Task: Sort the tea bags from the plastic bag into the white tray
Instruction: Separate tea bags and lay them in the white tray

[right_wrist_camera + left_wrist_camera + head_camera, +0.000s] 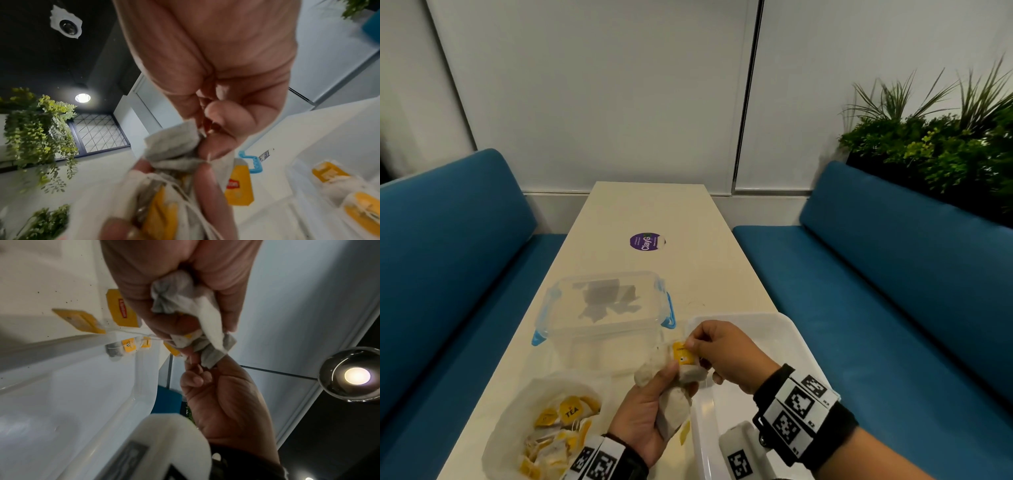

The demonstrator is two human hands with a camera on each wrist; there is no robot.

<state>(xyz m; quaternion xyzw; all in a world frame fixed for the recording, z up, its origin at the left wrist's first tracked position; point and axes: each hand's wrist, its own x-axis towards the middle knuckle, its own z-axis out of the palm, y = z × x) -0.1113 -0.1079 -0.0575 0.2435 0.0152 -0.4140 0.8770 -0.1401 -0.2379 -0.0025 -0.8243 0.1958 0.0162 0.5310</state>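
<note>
My left hand (671, 382) grips a bunch of grey-white tea bags (673, 402) above the table, at the near left edge of the white tray (767, 337). The right hand (697, 342) pinches a yellow tag (683, 354) at the top of that bunch. In the left wrist view the left hand (180, 324) curls round the crumpled tea bags (185, 305), with the right hand (216, 394) just below. In the right wrist view the right hand (207, 133) meets the tea bags (170, 146). The plastic bag (544, 425), with several yellow-tagged tea bags, lies at the near left.
A clear lidded box (602, 308) with blue latches stands on the cream table (654, 212) beyond my hands. A purple sticker (647, 241) lies farther back. Blue benches (893, 291) flank the table, with plants (945, 147) at the right.
</note>
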